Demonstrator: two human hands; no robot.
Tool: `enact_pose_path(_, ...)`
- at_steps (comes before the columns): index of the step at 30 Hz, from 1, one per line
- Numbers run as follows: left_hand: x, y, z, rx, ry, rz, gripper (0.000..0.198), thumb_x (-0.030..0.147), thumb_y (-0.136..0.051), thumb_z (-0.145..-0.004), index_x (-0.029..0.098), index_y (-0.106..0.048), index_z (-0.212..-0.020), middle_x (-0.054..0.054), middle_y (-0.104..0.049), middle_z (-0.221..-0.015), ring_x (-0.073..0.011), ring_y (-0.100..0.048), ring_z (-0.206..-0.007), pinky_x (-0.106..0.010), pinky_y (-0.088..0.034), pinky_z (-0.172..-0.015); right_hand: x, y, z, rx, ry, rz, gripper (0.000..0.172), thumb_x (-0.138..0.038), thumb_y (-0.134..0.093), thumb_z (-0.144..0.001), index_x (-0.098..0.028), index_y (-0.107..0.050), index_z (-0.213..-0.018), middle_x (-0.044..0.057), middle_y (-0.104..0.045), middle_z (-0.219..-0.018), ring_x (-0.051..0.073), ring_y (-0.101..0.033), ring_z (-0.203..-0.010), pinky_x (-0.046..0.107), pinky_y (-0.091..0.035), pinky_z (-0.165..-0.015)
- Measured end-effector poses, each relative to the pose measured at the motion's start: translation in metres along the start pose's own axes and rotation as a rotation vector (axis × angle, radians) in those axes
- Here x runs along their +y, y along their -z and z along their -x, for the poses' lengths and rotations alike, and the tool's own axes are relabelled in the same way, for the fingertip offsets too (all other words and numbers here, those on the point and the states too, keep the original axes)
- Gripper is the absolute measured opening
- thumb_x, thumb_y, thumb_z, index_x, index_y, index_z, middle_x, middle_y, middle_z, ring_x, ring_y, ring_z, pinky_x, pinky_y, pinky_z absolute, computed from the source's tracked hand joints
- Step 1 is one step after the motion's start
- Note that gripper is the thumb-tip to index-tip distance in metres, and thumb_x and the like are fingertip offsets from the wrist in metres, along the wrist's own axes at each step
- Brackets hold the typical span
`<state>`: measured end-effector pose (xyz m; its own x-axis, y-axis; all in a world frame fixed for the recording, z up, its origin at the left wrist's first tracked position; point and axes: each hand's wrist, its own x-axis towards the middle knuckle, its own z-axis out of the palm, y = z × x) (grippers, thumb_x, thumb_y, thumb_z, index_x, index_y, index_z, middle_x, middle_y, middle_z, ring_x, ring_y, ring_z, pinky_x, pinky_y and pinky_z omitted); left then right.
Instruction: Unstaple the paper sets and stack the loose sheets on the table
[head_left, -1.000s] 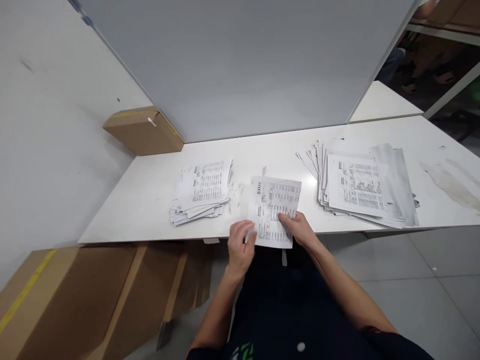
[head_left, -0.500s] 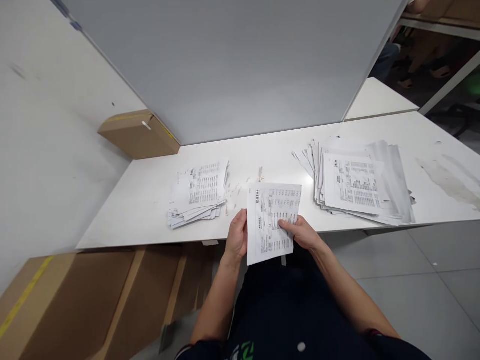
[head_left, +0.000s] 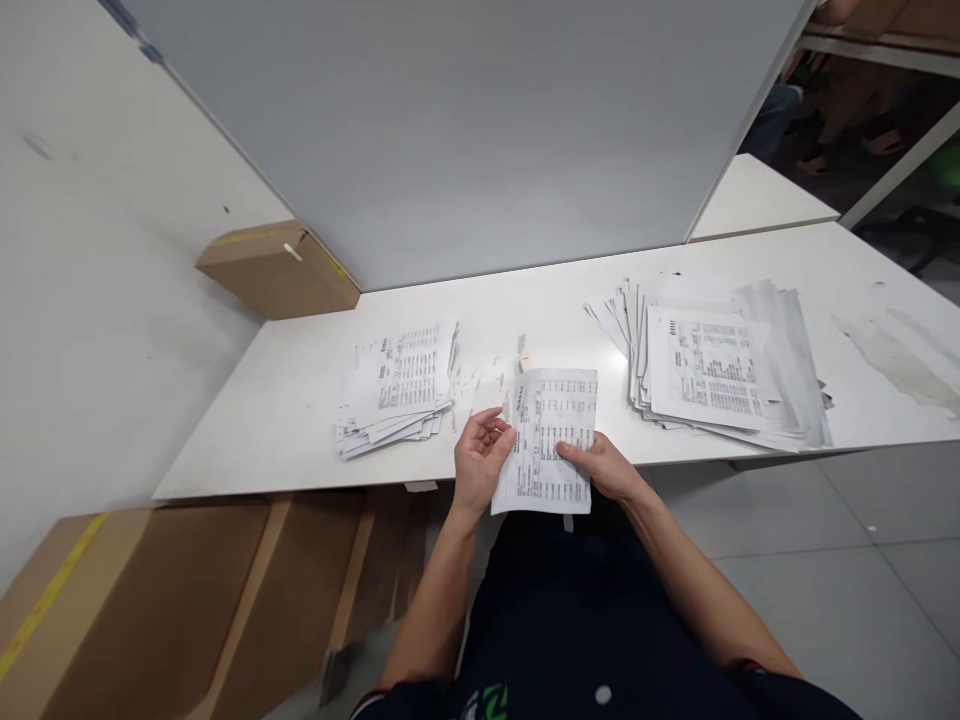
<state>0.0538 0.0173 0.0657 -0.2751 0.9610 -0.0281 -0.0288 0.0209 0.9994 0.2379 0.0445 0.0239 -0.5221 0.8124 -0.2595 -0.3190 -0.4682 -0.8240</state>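
A printed sheet of paper (head_left: pixel 551 430) is held just above the near edge of the white table (head_left: pixel 285 400). My right hand (head_left: pixel 604 468) grips its lower right part, thumb on top. My left hand (head_left: pixel 480 457) pinches the sheet's left edge with curled fingers. To the left on the table lies a small pile of printed sheets (head_left: pixel 397 388). To the right lies a larger, fanned pile of printed sheets (head_left: pixel 712 362). Small paper scraps (head_left: pixel 480 378) lie between the left pile and the held sheet.
A grey partition panel (head_left: pixel 465 130) stands along the table's far side. A brown cardboard box (head_left: pixel 277 268) sits at the far left corner. Flattened cardboard (head_left: pixel 187 590) lies on the floor below left. A second white table (head_left: pixel 757 195) shows at far right.
The sheet was lifted off the table edge toward me. My left hand shifted from flat along the sheet's left edge to a pinch at its upper left edge.
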Motion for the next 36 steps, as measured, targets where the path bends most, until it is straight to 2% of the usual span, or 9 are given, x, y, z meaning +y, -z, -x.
enact_pose_path(7,0.001,-0.003,0.002,0.008,-0.053,-0.059,0.038,0.032,-0.066,-0.071,0.018,-0.054,-0.105,-0.007,-0.062,-0.098,-0.0165,-0.061,-0.087,-0.030,-0.050,-0.076,-0.002,-0.002,0.002,0.000,-0.013,0.004,0.040,-0.033,-0.068,-0.072,-0.019,-0.063,-0.109,0.008,-0.066,-0.107,0.026,-0.063,-0.094,0.044,-0.049,-0.084)
enact_pose_path(12,-0.001,0.001,0.003,-0.018,-0.084,-0.122,0.056,0.032,-0.064,-0.074,0.026,-0.042,-0.125,-0.004,-0.058,-0.098,-0.0153,-0.060,-0.087,-0.029,-0.050,-0.075,0.000,-0.001,0.001,0.002,-0.012,0.016,0.040,-0.033,-0.067,-0.072,-0.018,-0.063,-0.109,0.009,-0.067,-0.106,0.025,-0.064,-0.092,0.044,-0.050,-0.084)
enact_pose_path(16,-0.003,0.005,0.002,-0.091,-0.240,-0.404,0.025,0.033,-0.053,-0.082,0.022,-0.060,-0.103,-0.005,-0.056,-0.098,-0.0177,-0.057,-0.094,-0.031,-0.048,-0.079,0.001,0.000,0.000,0.015,-0.012,0.023,0.041,-0.034,-0.068,-0.072,-0.017,-0.063,-0.108,0.009,-0.068,-0.103,0.026,-0.065,-0.090,0.045,-0.050,-0.083)
enact_pose_path(19,-0.006,0.005,0.002,-0.056,-0.368,-0.609,0.022,0.033,-0.047,-0.085,0.018,-0.062,-0.090,-0.009,-0.051,-0.108,-0.0192,-0.053,-0.099,-0.033,-0.046,-0.083,0.002,0.001,0.001,0.016,-0.014,0.026,0.041,-0.034,-0.067,-0.072,-0.017,-0.062,-0.109,0.009,-0.068,-0.103,0.025,-0.065,-0.090,0.044,-0.050,-0.082)
enact_pose_path(23,-0.013,0.004,0.000,0.017,-0.439,-0.702,0.020,0.034,-0.051,-0.083,0.016,-0.058,-0.079,-0.012,-0.045,-0.119,-0.0191,-0.052,-0.096,-0.036,-0.046,-0.083,-0.001,0.000,0.001,-0.003,-0.001,0.011,0.039,-0.033,-0.066,-0.074,-0.019,-0.062,-0.110,0.008,-0.067,-0.106,0.024,-0.064,-0.092,0.043,-0.049,-0.084)
enact_pose_path(25,-0.016,0.004,-0.001,0.054,-0.397,-0.648,0.021,0.035,-0.048,-0.084,0.016,-0.057,-0.079,-0.012,-0.047,-0.119,-0.0202,-0.052,-0.099,-0.036,-0.045,-0.085,-0.002,-0.001,0.001,0.000,0.013,-0.009,0.040,-0.035,-0.065,-0.075,-0.020,-0.061,-0.111,0.008,-0.066,-0.108,0.024,-0.063,-0.095,0.043,-0.049,-0.085)
enact_pose_path(30,-0.020,0.008,-0.005,0.081,-0.067,-0.271,0.031,0.042,-0.047,-0.083,0.017,-0.056,-0.098,-0.008,-0.064,-0.094,-0.0196,-0.060,-0.087,-0.033,-0.049,-0.075,-0.001,-0.001,-0.003,0.069,0.002,-0.073,0.040,-0.042,-0.060,-0.078,-0.018,-0.060,-0.110,0.010,-0.065,-0.110,0.025,-0.062,-0.097,0.040,-0.050,-0.083)
enact_pose_path(32,-0.021,0.012,-0.008,0.102,-0.011,-0.137,0.035,0.045,-0.051,-0.080,0.016,-0.058,-0.099,-0.008,-0.065,-0.096,-0.0205,-0.060,-0.091,-0.034,-0.049,-0.078,0.000,0.000,-0.005,0.112,-0.012,-0.050,0.040,-0.045,-0.056,-0.080,-0.017,-0.061,-0.108,0.011,-0.066,-0.107,0.025,-0.062,-0.096,0.039,-0.050,-0.081)
enact_pose_path(36,-0.024,0.027,-0.015,0.183,0.055,0.024,0.041,0.045,-0.060,-0.074,0.014,-0.059,-0.102,-0.010,-0.066,-0.102,-0.0210,-0.061,-0.094,-0.035,-0.048,-0.081,-0.014,0.007,0.001,0.366,0.181,0.317,0.037,-0.047,-0.055,-0.079,-0.018,-0.063,-0.100,0.009,-0.067,-0.103,0.026,-0.060,-0.099,0.038,-0.047,-0.085)
